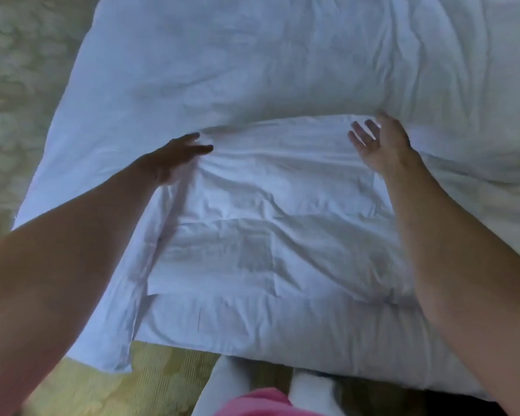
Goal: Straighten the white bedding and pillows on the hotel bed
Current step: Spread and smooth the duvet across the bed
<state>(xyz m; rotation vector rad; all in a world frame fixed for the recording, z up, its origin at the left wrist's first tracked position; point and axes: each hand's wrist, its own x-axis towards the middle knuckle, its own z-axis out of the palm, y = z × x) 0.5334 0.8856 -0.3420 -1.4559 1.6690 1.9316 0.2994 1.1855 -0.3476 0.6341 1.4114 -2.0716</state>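
Observation:
A wrinkled white pillow (270, 235) lies across the near part of the bed, on top of the white duvet (252, 61). My left hand (174, 159) rests flat on the pillow's far left corner, fingers stretched out and pressing the cloth. Over the far right corner hovers my right hand (379, 142), palm turned up a little and fingers spread, holding nothing. Loose pillowcase fabric (123, 310) hangs off the pillow's left end over the bed's edge.
Patterned green-yellow carpet (18, 85) lies to the left of the bed and below its near edge. My legs in white trousers (222, 382) and a pink garment hem (258, 403) show at the bottom. More rumpled white bedding (478, 85) fills the right.

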